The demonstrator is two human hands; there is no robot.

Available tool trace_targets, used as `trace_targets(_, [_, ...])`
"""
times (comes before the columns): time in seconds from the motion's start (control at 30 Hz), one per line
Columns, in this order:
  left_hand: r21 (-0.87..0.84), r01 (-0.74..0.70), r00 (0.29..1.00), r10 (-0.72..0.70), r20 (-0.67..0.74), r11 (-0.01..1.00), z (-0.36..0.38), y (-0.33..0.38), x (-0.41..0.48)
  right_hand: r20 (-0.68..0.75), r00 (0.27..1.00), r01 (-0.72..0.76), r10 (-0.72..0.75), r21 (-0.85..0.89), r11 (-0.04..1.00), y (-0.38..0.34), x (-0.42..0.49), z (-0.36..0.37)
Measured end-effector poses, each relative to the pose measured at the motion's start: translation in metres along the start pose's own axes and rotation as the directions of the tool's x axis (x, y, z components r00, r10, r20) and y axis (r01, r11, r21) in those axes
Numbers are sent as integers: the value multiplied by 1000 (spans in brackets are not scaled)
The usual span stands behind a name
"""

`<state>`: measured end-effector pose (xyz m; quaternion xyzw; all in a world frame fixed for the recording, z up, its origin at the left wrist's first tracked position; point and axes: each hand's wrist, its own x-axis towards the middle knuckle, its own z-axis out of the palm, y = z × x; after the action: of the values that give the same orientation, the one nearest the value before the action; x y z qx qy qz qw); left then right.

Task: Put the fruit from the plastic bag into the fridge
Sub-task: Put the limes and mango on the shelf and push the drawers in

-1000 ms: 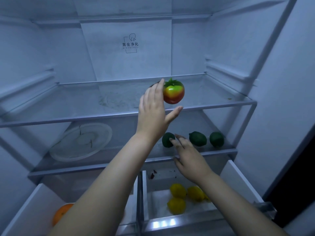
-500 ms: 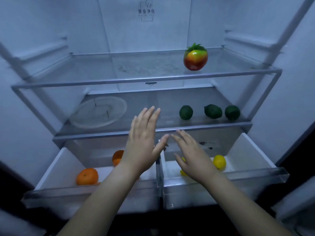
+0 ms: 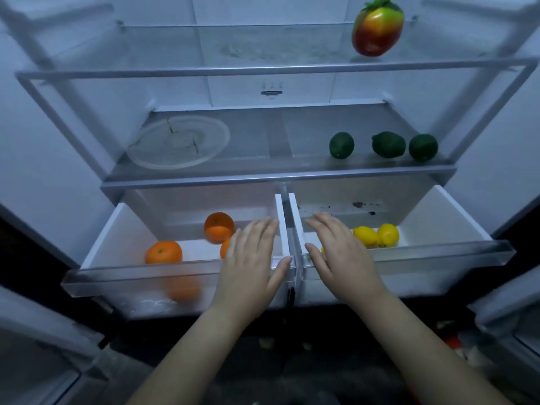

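Observation:
The fridge stands open before me. A red, yellow and green fruit [image 3: 377, 30] rests on the top glass shelf [image 3: 263, 70] at the right. Three dark green limes [image 3: 341, 144] lie on the right of the middle shelf [image 3: 277, 179]. The left drawer [image 3: 140, 277] is pulled out and holds oranges [image 3: 163, 252]. The right drawer [image 3: 438, 252] is also out and holds lemons [image 3: 387, 234]. My left hand [image 3: 251, 264] is flat and empty over the left drawer's front right corner. My right hand [image 3: 339, 252] is flat and empty over the right drawer's front left corner. No plastic bag is in view.
A clear round glass plate [image 3: 178, 143] lies on the left of the middle shelf. The fridge doors stand open at both sides. The floor below the drawers is dark, with a few small bits on it.
My left hand let go of the red and green fruit on the top shelf. Both hands came down to the open drawers, and my view dropped lower.

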<state>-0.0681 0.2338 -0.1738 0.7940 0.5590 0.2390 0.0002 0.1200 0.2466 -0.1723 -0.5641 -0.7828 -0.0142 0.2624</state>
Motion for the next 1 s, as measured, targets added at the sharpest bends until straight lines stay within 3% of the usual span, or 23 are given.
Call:
trace_targets(0.23, [126, -134, 985, 145, -91, 983, 10, 1, -16, -86, 996, -5, 4, -13, 1000, -11, -20, 5])
trace_targets(0.47, [175, -96, 976, 127, -175, 980, 33, 1, -34, -133, 991, -8, -6, -108, 994, -15, -48, 21])
trace_targets(0.77, [268, -161, 931, 236, -279, 950, 47, -10, -30, -267, 962, 27, -47, -81, 996, -7, -53, 38])
trace_targets(1.0, [338, -169, 898, 286, -334, 926, 53, -12, -24, -255, 964, 53, -81, -114, 992, -2, -47, 39])
